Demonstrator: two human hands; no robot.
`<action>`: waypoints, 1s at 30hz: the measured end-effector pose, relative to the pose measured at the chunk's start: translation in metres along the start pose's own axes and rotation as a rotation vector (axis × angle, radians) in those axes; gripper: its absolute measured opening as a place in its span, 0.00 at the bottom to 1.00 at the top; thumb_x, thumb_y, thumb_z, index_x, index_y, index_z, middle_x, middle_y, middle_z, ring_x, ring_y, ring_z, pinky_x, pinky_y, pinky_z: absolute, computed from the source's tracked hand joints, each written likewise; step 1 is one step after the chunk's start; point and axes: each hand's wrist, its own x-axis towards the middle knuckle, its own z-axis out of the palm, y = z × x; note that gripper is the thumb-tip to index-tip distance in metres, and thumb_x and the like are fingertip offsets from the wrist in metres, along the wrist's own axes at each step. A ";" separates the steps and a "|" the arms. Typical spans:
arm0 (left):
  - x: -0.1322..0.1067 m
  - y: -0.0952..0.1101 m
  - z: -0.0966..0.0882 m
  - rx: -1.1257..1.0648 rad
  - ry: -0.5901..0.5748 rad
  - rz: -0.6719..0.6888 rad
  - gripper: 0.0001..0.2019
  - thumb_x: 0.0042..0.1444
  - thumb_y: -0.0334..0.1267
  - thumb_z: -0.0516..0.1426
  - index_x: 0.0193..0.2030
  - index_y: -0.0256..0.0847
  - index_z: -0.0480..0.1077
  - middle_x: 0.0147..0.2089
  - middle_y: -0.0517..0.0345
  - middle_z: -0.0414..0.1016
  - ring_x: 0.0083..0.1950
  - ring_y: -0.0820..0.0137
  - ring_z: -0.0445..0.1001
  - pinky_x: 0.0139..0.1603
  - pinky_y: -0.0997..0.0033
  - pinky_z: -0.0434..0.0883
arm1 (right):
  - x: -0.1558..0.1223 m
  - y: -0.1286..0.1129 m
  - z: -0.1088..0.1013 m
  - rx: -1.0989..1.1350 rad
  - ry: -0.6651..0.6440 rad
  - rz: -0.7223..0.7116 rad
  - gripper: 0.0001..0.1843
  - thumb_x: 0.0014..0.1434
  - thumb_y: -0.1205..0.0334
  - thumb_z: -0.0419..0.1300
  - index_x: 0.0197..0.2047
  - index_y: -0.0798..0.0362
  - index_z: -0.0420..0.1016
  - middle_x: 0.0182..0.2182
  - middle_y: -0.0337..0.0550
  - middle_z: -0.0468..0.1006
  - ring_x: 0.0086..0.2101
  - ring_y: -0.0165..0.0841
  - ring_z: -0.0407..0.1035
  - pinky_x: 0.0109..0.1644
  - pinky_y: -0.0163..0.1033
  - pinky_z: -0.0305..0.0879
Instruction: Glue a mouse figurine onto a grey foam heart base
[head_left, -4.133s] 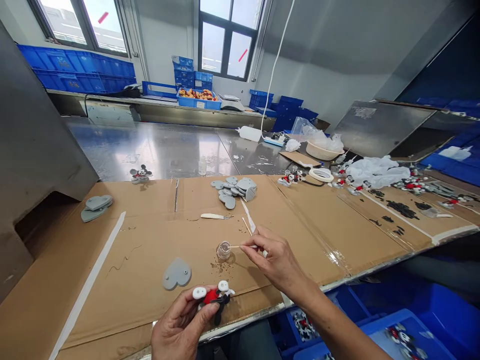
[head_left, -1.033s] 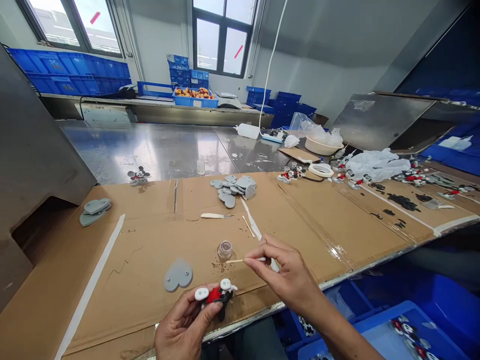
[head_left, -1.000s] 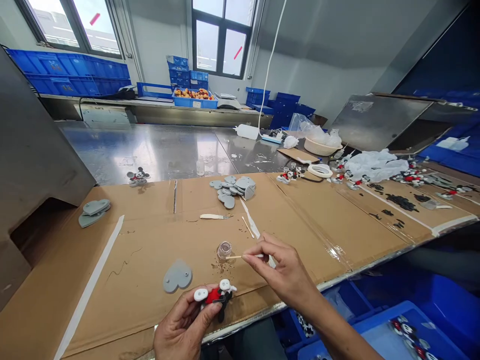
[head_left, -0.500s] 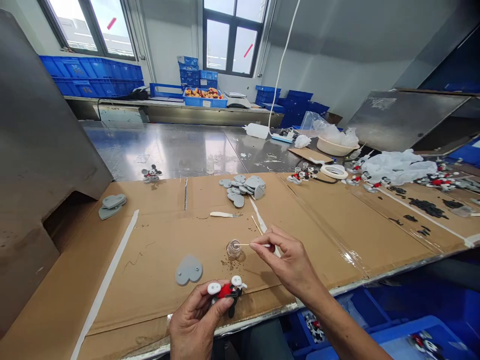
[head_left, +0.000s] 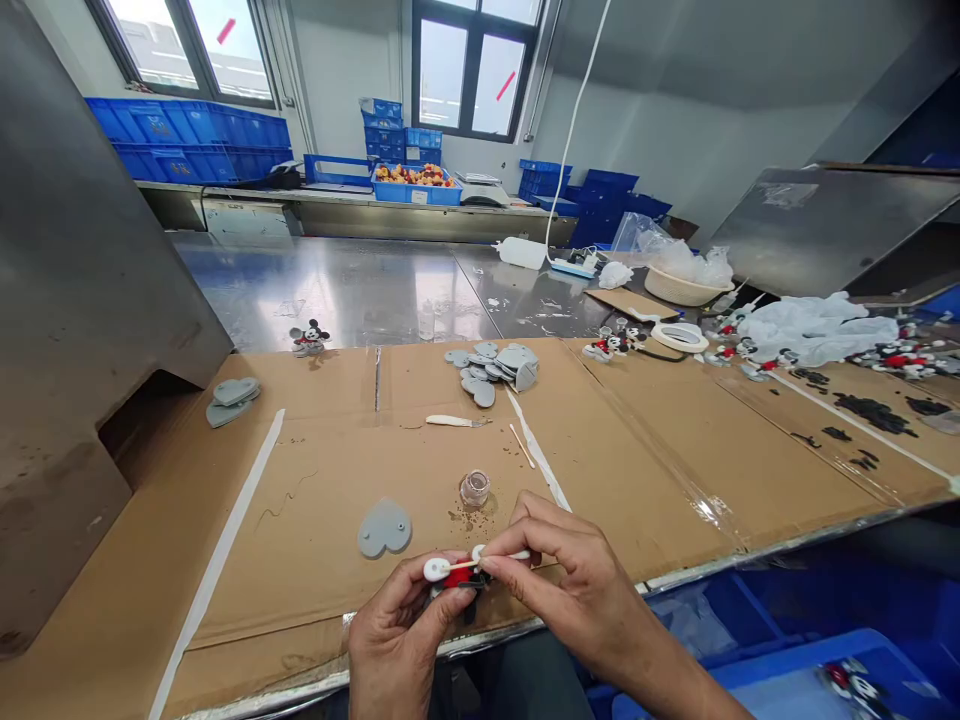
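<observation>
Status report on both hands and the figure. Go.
Left hand grips the mouse figure. Right hand pinches a thin stick, tip at the figure's white foot. Small jar and grey heart piece apart on the cardboard. Nothing in between.

Desk (head_left: 322,290) far half: bare steel, glossy, smeared. Near half under matt brown cardboard sheet (head_left: 315,470), taped seams shiny. Grey heart piece (head_left: 384,526): smooth, matt, rubbery. Small jar (head_left: 475,488): clear plastic or glass. Blue crates (head_left: 187,140): glossy plastic. Figure (head_left: 452,575) parts: smooth, plastic-looking.
</observation>
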 end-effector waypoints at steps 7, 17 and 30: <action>0.003 -0.003 -0.005 0.041 -0.052 0.002 0.10 0.41 0.36 0.71 0.33 0.41 0.80 0.38 0.54 0.82 0.40 0.66 0.80 0.43 0.79 0.77 | 0.000 -0.003 -0.002 -0.027 0.020 -0.014 0.08 0.63 0.70 0.59 0.33 0.53 0.78 0.26 0.38 0.69 0.30 0.30 0.64 0.33 0.34 0.57; 0.000 -0.001 0.000 0.038 0.025 0.029 0.13 0.36 0.40 0.72 0.30 0.40 0.80 0.37 0.52 0.83 0.40 0.62 0.81 0.42 0.77 0.78 | 0.020 0.028 -0.016 -0.219 0.202 0.005 0.10 0.63 0.63 0.58 0.30 0.54 0.76 0.27 0.41 0.71 0.28 0.32 0.64 0.32 0.35 0.60; 0.003 -0.003 -0.005 0.078 0.025 0.015 0.14 0.37 0.42 0.72 0.31 0.40 0.80 0.38 0.52 0.83 0.40 0.63 0.81 0.45 0.79 0.77 | 0.022 0.045 -0.019 -0.507 0.192 -0.057 0.11 0.62 0.71 0.55 0.29 0.54 0.72 0.28 0.42 0.70 0.30 0.34 0.67 0.32 0.34 0.60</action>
